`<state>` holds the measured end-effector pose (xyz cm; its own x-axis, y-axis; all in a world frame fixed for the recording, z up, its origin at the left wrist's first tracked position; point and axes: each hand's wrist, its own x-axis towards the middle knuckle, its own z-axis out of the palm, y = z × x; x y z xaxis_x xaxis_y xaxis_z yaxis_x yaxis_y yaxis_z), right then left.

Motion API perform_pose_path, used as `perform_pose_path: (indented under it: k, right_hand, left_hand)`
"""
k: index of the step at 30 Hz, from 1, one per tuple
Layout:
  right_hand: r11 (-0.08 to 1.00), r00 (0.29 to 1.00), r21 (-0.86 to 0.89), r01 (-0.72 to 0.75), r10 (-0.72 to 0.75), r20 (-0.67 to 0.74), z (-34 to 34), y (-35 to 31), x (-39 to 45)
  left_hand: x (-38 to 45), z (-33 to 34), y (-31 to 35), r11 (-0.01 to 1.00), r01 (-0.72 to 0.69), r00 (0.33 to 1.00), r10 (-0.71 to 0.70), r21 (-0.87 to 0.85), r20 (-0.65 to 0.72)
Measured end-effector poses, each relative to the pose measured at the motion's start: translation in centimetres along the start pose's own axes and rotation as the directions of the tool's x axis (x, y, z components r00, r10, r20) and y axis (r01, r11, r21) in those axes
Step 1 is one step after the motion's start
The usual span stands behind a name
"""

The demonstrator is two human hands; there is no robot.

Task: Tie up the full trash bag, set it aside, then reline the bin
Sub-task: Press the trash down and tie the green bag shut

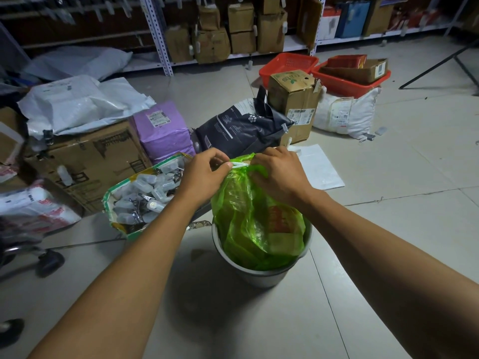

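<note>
Both hands (pixel 207 172) (pixel 278 172) pinch green bag (pixel 254 218) drawstring (pixel 239 165).

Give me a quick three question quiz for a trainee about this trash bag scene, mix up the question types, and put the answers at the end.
1. True or false: the green bag has been lifted out of the bin.
2. Multiple choice: what are both hands working on? A) the bin's rim B) the white drawstring at the bag's neck C) a cardboard box
3. Fill in: the left hand and right hand meet at the bag's ____.

Key
1. False; its lower part sits inside the bin.
2. B
3. Top, where the neck is gathered.
</note>
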<state>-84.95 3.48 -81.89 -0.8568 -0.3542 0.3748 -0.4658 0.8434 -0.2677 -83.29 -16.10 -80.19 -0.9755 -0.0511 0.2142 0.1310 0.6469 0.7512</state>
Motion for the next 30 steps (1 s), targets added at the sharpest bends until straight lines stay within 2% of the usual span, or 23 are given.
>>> perform_pose_path:
  k: [4, 8, 12, 15, 21, 24, 27, 30]
  right_hand:
    - [1.000, 0.999, 0.031, -0.003, 0.005, -0.044, -0.4, -0.3, 0.1]
    - [0.993, 0.992, 0.101, -0.056, 0.066, -0.108, -1.0, -0.6, 0.0]
    - [0.989, 0.990, 0.116, -0.089, 0.101, -0.103, -1.0, -0.9, -0.1]
    - [0.988, 0.988, 0.113, -0.101, 0.113, -0.107, -1.0, -1.1, -0.2]
    - [0.988, 0.980, 0.096, -0.125, 0.138, -0.143, -1.3, -1.0, 0.0]
    - [0.983, 0.975, 0.100, -0.153, 0.167, -0.149, -1.2, -0.6, 0.0]
    - [0.975, 0.966, 0.105, -0.194, 0.209, -0.155, -1.2, -0.3, 0.0]
    - [0.975, 0.965, 0.100, -0.199, 0.213, -0.155, -1.1, -0.4, 0.1]
  left_hand:
    - [-0.4, 0.0, -0.3, 1.000, -0.002, 1.000, 0.002, 0.017, 0.014]
    - [-1.0, -0.5, -1.4, 0.995, 0.061, 0.996, -0.065, 0.076, 0.055]
    - [-2.8, -0.9, -3.4, 0.982, 0.148, 0.938, -0.177, 0.117, 0.299]
    - [-3.7, -1.1, -4.6, 0.981, 0.113, 0.907, -0.167, 0.157, 0.387]
    - [-4.4, -0.4, -4.6, 0.991, 0.136, 0.904, -0.128, 0.009, 0.407]
    - [-4.8, 0.2, -4.6, 0.992, 0.128, 0.861, -0.101, -0.020, 0.498]
    - [-5.3, 0.7, -4.9, 0.997, 0.080, 0.798, -0.077, 0.022, 0.597]
    - [-5.9, 1.2, -5.4, 0.993, 0.012, 0.800, -0.078, 0.114, 0.594]
